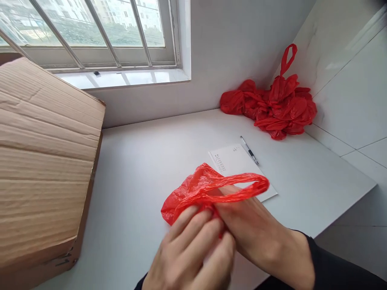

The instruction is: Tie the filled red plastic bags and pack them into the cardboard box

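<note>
Both my hands hold a crumpled red plastic bag (pixel 193 189) just above the white counter (pixel 139 173). My left hand (pixel 193 253) sits low in the middle, its fingers curled onto the bag's bunched end. My right hand (pixel 256 225) comes in from the lower right, with one of the bag's handle loops stretched over it. The two hands overlap, so the exact pinch point is hidden.
A large cardboard box (pixel 45 161) fills the left side. A sheet of paper (pixel 238 165) and a pen (pixel 249 150) lie behind the hands. A pile of red plastic bags (pixel 272 106) sits in the back right corner by the tiled wall. A barred window (pixel 90 32) is behind.
</note>
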A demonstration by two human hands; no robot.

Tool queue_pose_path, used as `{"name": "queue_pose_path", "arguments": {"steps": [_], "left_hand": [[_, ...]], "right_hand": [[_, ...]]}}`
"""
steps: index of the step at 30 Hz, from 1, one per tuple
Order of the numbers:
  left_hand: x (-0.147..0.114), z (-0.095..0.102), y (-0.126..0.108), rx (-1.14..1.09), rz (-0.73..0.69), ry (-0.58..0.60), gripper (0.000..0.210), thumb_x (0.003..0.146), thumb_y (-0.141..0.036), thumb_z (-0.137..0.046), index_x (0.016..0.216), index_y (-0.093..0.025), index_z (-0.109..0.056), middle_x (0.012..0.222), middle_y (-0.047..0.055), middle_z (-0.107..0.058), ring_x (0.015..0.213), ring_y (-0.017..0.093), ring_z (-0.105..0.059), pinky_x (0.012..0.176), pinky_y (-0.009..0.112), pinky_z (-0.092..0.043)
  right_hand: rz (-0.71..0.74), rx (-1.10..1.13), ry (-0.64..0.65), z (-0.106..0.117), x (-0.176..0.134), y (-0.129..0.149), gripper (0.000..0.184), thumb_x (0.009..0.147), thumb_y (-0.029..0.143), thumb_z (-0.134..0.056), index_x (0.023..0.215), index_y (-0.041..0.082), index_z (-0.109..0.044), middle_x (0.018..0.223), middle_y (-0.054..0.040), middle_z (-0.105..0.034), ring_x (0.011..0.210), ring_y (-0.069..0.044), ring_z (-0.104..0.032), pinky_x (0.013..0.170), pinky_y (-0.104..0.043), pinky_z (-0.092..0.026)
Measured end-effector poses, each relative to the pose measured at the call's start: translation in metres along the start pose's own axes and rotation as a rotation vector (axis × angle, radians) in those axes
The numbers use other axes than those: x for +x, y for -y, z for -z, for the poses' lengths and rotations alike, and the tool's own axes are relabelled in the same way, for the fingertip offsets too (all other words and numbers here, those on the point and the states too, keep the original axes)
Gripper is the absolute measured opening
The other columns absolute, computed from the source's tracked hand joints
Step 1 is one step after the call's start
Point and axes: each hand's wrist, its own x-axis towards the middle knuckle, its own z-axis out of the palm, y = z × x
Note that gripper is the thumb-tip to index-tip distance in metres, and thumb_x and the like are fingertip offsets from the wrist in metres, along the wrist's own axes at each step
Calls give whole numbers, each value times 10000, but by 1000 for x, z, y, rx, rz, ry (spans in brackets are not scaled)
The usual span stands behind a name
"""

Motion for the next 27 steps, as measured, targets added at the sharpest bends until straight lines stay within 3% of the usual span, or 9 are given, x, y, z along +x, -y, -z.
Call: {"name": "queue_pose_path", "arguments": {"steps": [2,4,9,11,14,17,19,23,27], "left_hand": [[7,-5,18,146,-23,155,223,910,-22,-490,791,-179,-596,722,13,-578,677,160,-528,803,367,-454],[6,-7,38,275,56,209,283,934,-33,-459,698,-178,-515,630,-21,-493,579,131,-410,753,353,-417],[-11,-4,65,492,283,175,284,923,-134,-504,652,-207,-468,543,-26,-469,534,163,-337,602,317,-348],[-14,-3,66,580,332,119,278,891,-161,-545,632,-219,-463,501,-20,-450,525,182,-348,547,310,-306],[-15,-5,67,636,351,67,239,887,-203,-578,660,-223,-508,528,-11,-508,518,190,-388,535,311,-318],[-19,-11,72,626,340,70,71,913,-227,-584,896,-215,-652,698,10,-648,568,205,-474,598,319,-398],[-23,-16,76,618,336,82,190,915,-212,-583,1077,-234,-679,791,23,-681,608,214,-521,597,313,-412],[-28,-22,82,595,302,115,355,875,-119,-563,1133,-315,-708,712,7,-642,559,206,-524,546,289,-397],[-24,-25,82,547,328,234,427,849,-77,-525,1187,-275,-696,636,-4,-627,531,209,-537,570,303,-418]], "right_hand": [[-36,-87,-12,-3,-4,-3,378,989,122,-361,1339,210,-472,1221,-86,-629,1062,-219,-614,932,-389,-522],[-102,-281,8,-6,-5,-4,380,982,94,-391,1347,172,-462,1163,-102,-646,999,-225,-634,868,-393,-518],[-228,-460,174,-10,1,-12,112,1005,224,-457,1021,192,-563,783,-14,-591,628,-178,-539,567,-352,-366],[-260,-459,218,-13,3,-17,119,1007,288,-480,930,221,-542,696,22,-536,558,-165,-466,527,-345,-288],[-258,-474,237,-18,6,-22,157,1012,370,-488,964,231,-543,661,38,-507,533,-162,-434,516,-341,-245],[-235,-462,205,-25,9,-22,266,965,364,-588,1183,223,-532,751,25,-564,596,-167,-494,536,-333,-308],[-208,-405,199,-28,13,-19,419,911,321,-670,1283,242,-494,873,6,-597,691,-173,-539,590,-327,-390],[-229,-396,233,-33,17,-15,439,802,313,-760,1179,233,-550,974,-35,-585,810,-219,-559,636,-360,-491],[-288,-458,224,-35,16,-16,343,833,222,-652,1166,205,-571,1020,-70,-596,840,-240,-579,662,-390,-530]]}}
